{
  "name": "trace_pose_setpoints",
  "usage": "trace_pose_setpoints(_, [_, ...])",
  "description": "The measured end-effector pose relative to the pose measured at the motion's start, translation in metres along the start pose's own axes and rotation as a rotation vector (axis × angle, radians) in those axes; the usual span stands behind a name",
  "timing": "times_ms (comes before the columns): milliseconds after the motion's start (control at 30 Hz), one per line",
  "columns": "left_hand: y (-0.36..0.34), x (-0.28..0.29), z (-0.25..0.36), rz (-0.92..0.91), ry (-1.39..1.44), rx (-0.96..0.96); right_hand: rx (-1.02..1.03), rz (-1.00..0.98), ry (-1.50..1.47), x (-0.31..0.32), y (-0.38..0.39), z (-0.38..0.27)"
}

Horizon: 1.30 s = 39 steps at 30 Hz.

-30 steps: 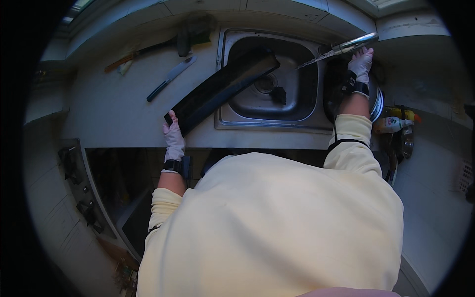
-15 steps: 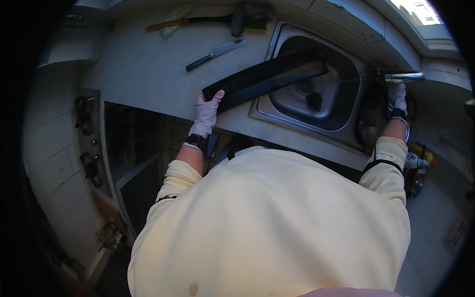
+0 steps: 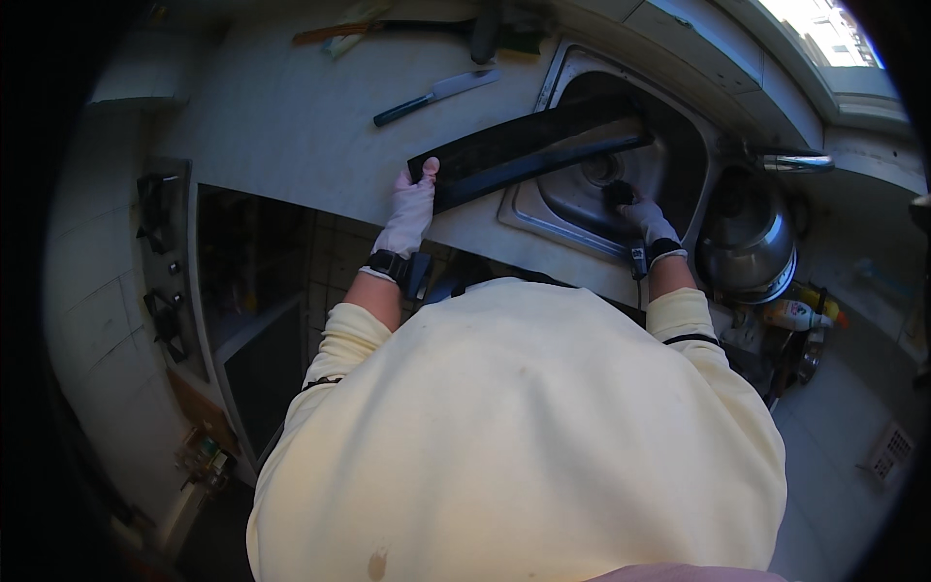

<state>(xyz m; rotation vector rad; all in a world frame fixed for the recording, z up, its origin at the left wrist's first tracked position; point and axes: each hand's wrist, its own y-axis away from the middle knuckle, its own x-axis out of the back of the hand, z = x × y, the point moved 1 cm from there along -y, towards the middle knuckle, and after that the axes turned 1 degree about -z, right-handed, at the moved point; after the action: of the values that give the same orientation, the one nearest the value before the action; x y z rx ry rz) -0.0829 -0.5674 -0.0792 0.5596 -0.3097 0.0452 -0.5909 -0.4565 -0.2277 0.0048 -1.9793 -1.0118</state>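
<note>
My left hand (image 3: 415,199), in a pale glove, grips the near left end of a long, black, shallow panel (image 3: 524,145), with its thumb on top. The panel slants from the counter over the sink (image 3: 562,221), its far right end above the basin. Down in the basin, my gloved right hand (image 3: 644,215) has its fingers closed on a small dark clump that looks like a scouring pad (image 3: 616,193), beside the drain (image 3: 602,172). The fingertips are partly hidden by the dark clump.
A cleaver (image 3: 436,98) lies on the counter (image 3: 291,136) beyond the panel, and a long-handled brush (image 3: 427,27) behind it. Right of the sink stand a chrome faucet (image 3: 790,161) and a steel kettle (image 3: 747,238). Bottles (image 3: 795,312) are at the far right.
My right hand has moved left from beside the faucet into the sink, onto the dark scouring pad. The kettle is now uncovered. My left hand still holds the panel, which has tilted slightly.
</note>
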Motion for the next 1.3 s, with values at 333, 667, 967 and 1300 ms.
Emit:
trace_pose_setpoints(333, [-0.018, -0.013, -0.043, 0.041, 0.250, -0.139, 0.083, -0.175, 0.145, -0.037, -0.012, -0.018])
trace_pose_setpoints(667, [-0.075, 0.008, -0.078, -0.089, 0.209, -0.340, -0.065, 0.235, -1.461, 0.053, 0.080, -0.042])
trace_pose_setpoints(967, [-0.063, 0.038, 0.010, -0.191, -0.040, -0.095, 0.411, 0.226, -1.111, 0.043, 0.025, -0.024])
trace_pose_setpoints(1300, [-0.041, 0.043, 0.034, -0.336, -0.044, -0.032, 0.036, 0.145, -1.620, 0.052, 0.108, -0.077])
